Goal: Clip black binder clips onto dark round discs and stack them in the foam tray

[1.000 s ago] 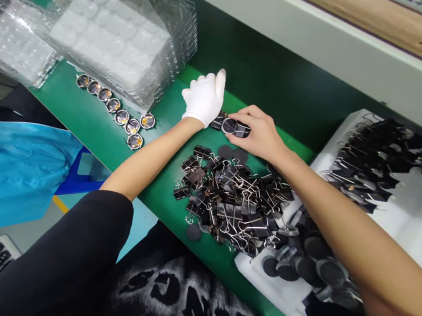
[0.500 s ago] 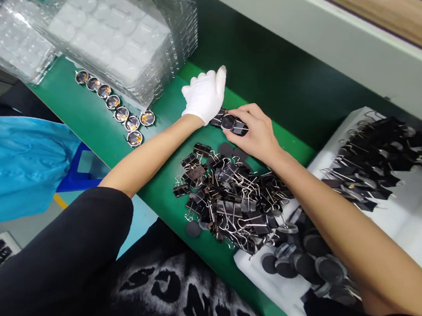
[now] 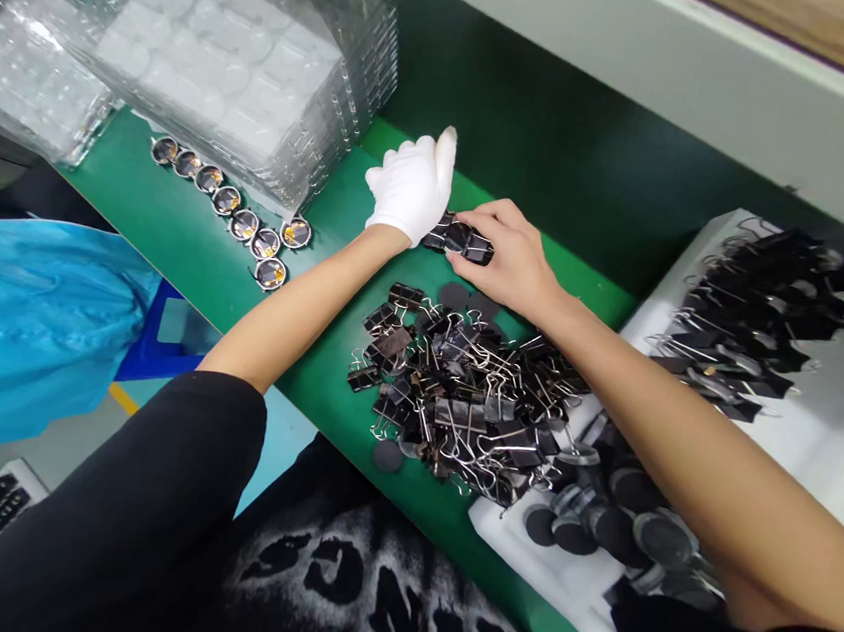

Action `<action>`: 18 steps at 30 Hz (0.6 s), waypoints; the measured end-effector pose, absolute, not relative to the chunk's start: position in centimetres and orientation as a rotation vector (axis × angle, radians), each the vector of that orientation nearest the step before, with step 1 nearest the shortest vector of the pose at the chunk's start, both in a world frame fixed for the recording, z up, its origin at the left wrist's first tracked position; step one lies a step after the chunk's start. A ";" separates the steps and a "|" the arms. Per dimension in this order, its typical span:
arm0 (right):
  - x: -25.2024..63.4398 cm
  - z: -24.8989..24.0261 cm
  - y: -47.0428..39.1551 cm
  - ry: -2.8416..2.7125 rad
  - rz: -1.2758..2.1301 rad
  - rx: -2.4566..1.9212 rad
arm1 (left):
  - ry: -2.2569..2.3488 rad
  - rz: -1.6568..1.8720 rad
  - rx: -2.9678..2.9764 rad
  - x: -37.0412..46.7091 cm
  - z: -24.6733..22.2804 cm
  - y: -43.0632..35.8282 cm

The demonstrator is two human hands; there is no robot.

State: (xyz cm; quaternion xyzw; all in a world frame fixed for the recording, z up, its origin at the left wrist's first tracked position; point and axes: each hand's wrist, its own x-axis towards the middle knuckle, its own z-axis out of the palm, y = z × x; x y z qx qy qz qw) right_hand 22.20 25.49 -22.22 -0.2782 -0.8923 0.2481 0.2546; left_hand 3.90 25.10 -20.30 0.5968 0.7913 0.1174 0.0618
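My left hand [image 3: 410,184], in a white glove, is closed, with its thumb sticking out away from me. Against its right side are black binder clips [image 3: 458,237] set close together on a small dark part, mostly hidden by the clips and fingers. From the right, my bare right hand [image 3: 508,255] pinches these clips between thumb and fingers. Just below the hands, dark round discs [image 3: 455,296] lie on the green table [image 3: 331,317]. A heap of loose binder clips [image 3: 459,390] with wire handles spreads nearer my body.
Several round metal-rimmed parts [image 3: 244,226] form a line on the left. Behind them stand stacked clear plastic trays [image 3: 223,54]. At right, a white foam tray [image 3: 518,552] carries clipped black parts [image 3: 756,291] and dark discs [image 3: 614,532]. A grey beam [image 3: 644,68] crosses above.
Both hands stay nearly in place around the clips. The round dark face visible between the clips before is now less exposed, and my right fingers have shifted slightly.
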 end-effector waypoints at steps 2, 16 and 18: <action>22.2 -22.3 25.6 -2.419 0.663 -0.728 | 2.397 0.379 1.807 3.9 -20.4 25.1; 21.4 -22.0 25.8 -2.447 0.633 -0.773 | 2.319 0.435 1.761 3.4 -21.5 25.8; 21.5 -21.8 25.9 -2.467 0.634 -0.765 | 2.312 0.426 1.765 3.4 -21.5 25.8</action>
